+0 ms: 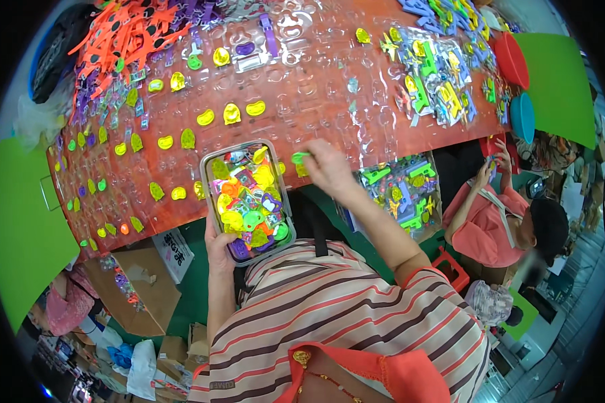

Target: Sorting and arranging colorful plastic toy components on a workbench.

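My left hand grips the near left side of a clear plastic tub, tilted up in front of my body. Inside lies a mix of small plastic toy pieces in yellow, green, orange and purple. Between the fingertips of my right hand is a small green toy piece, just right of the tub and over the table edge. Clear moulded blister sheets cover the table. Yellow pieces sit in several of their pockets, in rows.
Orange strap-like pieces are heaped at the far left. Bagged green and yellow toys lie far right, beside red and blue basins. A box of green toys stands below the edge. Another person sits at right.
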The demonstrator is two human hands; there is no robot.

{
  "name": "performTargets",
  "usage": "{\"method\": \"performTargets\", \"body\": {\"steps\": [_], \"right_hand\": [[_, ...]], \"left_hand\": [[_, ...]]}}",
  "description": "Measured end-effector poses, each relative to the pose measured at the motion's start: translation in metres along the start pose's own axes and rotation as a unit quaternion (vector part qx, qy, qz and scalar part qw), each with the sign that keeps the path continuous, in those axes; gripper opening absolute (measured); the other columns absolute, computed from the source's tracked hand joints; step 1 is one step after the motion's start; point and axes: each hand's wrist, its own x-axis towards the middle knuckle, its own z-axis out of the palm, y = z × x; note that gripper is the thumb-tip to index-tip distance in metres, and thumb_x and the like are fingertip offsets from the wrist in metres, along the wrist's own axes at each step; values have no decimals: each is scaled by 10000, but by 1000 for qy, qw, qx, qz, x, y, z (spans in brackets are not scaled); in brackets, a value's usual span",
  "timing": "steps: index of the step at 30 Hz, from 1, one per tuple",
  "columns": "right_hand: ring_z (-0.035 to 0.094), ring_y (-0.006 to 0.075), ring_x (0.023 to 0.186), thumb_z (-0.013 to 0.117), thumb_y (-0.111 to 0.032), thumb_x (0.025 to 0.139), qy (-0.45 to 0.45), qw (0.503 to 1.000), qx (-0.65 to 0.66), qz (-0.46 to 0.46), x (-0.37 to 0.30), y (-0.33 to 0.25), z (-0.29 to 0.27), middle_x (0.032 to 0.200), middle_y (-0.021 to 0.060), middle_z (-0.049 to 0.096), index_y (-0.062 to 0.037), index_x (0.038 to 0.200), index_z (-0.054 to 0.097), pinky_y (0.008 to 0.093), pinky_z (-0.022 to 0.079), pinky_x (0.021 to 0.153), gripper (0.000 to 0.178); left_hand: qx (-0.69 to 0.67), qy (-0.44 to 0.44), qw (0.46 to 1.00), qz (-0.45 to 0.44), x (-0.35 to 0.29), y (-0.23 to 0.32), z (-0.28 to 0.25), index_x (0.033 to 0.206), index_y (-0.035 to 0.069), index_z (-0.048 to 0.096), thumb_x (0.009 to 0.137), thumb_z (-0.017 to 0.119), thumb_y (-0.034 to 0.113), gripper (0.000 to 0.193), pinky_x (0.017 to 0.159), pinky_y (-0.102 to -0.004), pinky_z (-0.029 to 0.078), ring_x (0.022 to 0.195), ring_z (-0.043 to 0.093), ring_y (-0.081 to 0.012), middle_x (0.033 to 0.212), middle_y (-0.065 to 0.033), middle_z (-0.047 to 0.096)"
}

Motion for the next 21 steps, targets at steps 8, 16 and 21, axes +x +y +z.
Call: {"method": "performTargets", "body": {"steps": [8, 16, 21], "right_hand": [[609, 391, 985, 636, -113, 876, -45, 990, -128, 45, 1, 96, -32, 954, 181, 601, -21, 978, 616, 486, 491, 818, 139], [593, 261, 968, 678, -141, 770, -172, 932, -279, -153, 8, 91, -17, 978, 101, 601, -109, 958, 667, 443, 426, 832, 190], [587, 263, 984, 674, -129, 778, -113, 957, -236, -127, 14, 72, -22, 980, 88, 604, -111, 1005, 684, 428, 423, 838, 228]], "left_hand": [[-4, 21, 1000, 9, 5, -8, 11, 1540, 19, 330, 604, 597, -18, 974, 1071, -394, 492, 1283, 572, -280, 1426, -145, 541], [-1, 30, 1000, 6, 5, -11, 31, 1554, 22, 309, 605, 595, -24, 993, 1065, -400, 496, 1281, 571, -279, 1425, -146, 539], [5, 21, 1000, 6, 8, -14, 41, 1558, 20, 311, 608, 602, -16, 995, 1053, -391, 496, 1279, 568, -274, 1437, -143, 529]]}}
